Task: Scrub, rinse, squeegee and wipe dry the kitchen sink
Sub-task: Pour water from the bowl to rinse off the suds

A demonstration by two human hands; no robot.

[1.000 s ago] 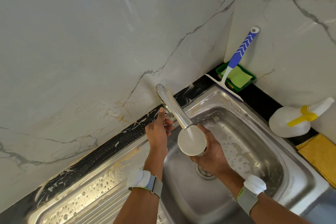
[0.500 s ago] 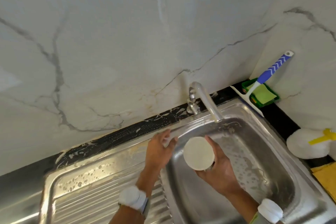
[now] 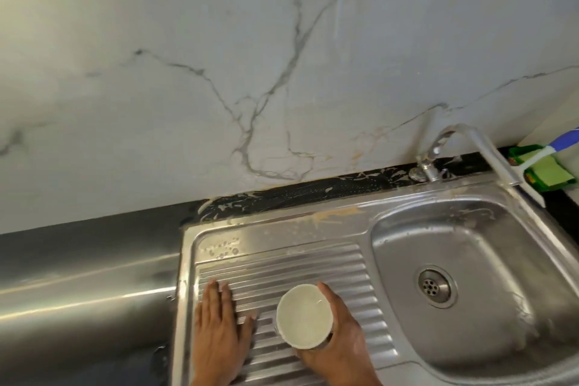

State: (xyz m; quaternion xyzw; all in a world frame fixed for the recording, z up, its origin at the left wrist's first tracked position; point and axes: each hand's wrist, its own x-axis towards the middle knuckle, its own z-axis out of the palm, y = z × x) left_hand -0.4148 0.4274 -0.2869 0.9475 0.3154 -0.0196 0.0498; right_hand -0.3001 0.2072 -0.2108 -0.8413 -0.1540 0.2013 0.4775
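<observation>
Right hand holds a cup upright over the ribbed drainboard at the sink's left end, near its front edge, fingers wrapped round the wall. Cup looks filled with whitish, cloudy water; level sits near the rim, so it's kept level, probably to pour rinse water over the ribs. Left hand lies flat on the drainboard just beside the cup, fingers straight and together, holding nothing; likely ready to spread water or rub off residue. Suds and droplets sit along the drainboard's back edge and around the basin rim, so rinsing seems unfinished. Basin holds no standing water, drain open. Tap swung over the basin's back right corner. Squeegee parked in a green tray with a sponge, at the worktop's far right back corner, untouched.
</observation>
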